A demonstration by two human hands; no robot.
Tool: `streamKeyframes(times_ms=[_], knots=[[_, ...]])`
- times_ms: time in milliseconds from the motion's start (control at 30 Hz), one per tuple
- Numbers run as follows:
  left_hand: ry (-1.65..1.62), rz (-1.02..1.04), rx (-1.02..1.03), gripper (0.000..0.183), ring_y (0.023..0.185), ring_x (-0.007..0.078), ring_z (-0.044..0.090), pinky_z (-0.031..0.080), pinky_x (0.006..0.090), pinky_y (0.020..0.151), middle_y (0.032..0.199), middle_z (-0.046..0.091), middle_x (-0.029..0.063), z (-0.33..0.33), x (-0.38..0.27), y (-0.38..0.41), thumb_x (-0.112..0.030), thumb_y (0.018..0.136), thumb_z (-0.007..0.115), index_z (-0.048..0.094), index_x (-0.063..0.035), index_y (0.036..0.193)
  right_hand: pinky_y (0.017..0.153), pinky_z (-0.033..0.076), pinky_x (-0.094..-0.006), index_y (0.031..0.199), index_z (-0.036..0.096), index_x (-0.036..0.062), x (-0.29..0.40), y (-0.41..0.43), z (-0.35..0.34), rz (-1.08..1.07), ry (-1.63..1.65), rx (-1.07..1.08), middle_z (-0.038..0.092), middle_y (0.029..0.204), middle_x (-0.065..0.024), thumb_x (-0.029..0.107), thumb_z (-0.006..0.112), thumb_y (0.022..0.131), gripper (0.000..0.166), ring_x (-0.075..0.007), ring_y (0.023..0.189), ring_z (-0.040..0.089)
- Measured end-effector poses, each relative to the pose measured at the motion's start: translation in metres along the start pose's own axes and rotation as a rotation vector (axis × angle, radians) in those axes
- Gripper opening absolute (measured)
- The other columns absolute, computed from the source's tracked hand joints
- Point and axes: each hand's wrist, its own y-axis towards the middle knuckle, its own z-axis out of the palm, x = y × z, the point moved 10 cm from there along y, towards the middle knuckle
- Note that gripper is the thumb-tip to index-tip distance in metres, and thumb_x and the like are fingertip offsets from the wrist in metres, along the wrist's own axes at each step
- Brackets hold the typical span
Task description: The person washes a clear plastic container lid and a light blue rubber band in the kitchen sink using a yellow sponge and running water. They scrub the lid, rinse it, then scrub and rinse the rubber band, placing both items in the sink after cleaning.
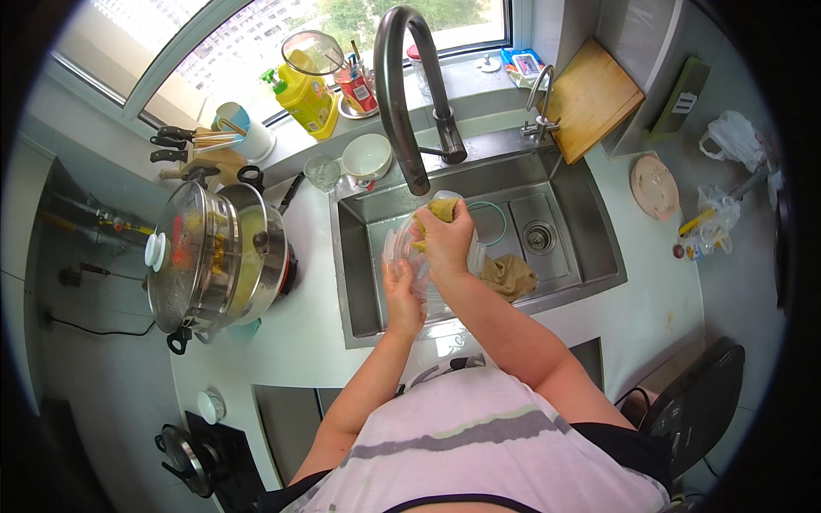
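Note:
My left hand (404, 292) grips the near left side of a clear plastic container (420, 282) above the sink (355, 282). A yellow-green cloth (442, 208) is bunched in my right hand (447, 240), which presses it against the container's rim. Both forearms cover part of the container, so its full shape is hidden. Just right of it, a brown cloth (508, 277) lies crumpled in the basin. Behind my right hand a thin green ring (503, 224) shows, perhaps a lid seal. Above my hands hangs the spout of the grey faucet (418, 183); I cannot make out any water running.
A multi-tier steamer pot (218, 256) stands left of the sink, near a black-handled knife (292, 192). At the sink's back left edge are a glass (322, 173) and a white bowl (367, 157). A wooden cutting board (596, 99) leans at the back right.

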Motion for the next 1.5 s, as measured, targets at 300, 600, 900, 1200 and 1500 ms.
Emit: streamKeyframes(times_ms=[300,600,900,1200,1500], knots=[[0.019,-0.028,-0.045,0.039,0.123,0.0202,0.048,0.041,0.0351,0.102,0.136,0.046,0.0082,-0.011,0.002,0.005,-0.02,0.101,0.041,0.038,-0.0072,0.138,0.05,0.044,-0.0268,0.078,0.054,0.003,-0.002,-0.001,0.018,-0.113,-0.312,0.25,0.059,0.07,-0.0032,0.004,0.067,0.074,0.014,-0.0098,0.06,0.057],[-0.059,-0.091,-0.076,0.038,0.12,0.0226,0.05,0.047,0.0404,0.098,0.137,0.046,0.0105,-0.006,-0.001,0.003,-0.023,0.103,0.035,0.036,-0.0133,0.139,0.054,0.047,-0.0256,0.089,0.054,0.0041,-0.001,-0.001,-0.007,-0.052,-0.072,0.085,0.061,0.08,-0.0033,0.003,0.066,0.075,0.018,-0.0099,0.066,0.059],[-0.001,-0.046,-0.105,0.039,0.122,0.0224,0.048,0.047,0.0427,0.097,0.139,0.044,0.0088,-0.007,-0.001,-0.002,-0.026,0.103,0.036,0.035,-0.0148,0.14,0.058,0.048,-0.026,0.086,0.055,0.0032,-0.004,0.013,-0.005,-0.158,-0.27,0.11,0.062,0.077,-0.0033,0.004,0.067,0.073,0.017,-0.01,0.065,0.059],[0.033,-0.039,-0.08,0.041,0.122,0.0222,0.049,0.047,0.0376,0.097,0.137,0.045,0.0098,-0.002,0.001,-0.003,-0.025,0.103,0.038,0.034,-0.0131,0.142,0.059,0.047,-0.0275,0.083,0.056,0.0025,-0.001,0.007,-0.001,-0.159,-0.384,0.119,0.062,0.074,-0.0033,0.007,0.069,0.071,0.018,-0.0106,0.065,0.059],[0.043,-0.096,-0.131,0.041,0.117,0.0232,0.053,0.049,0.04,0.095,0.133,0.048,0.0102,-0.023,0.009,0.0,-0.024,0.102,0.039,0.036,-0.0088,0.139,0.061,0.048,-0.0322,0.079,0.056,0.0013,0.005,-0.004,0.017,-0.179,-0.575,0.443,0.063,0.074,-0.0056,0.01,0.072,0.071,0.02,-0.0148,0.067,0.062]])
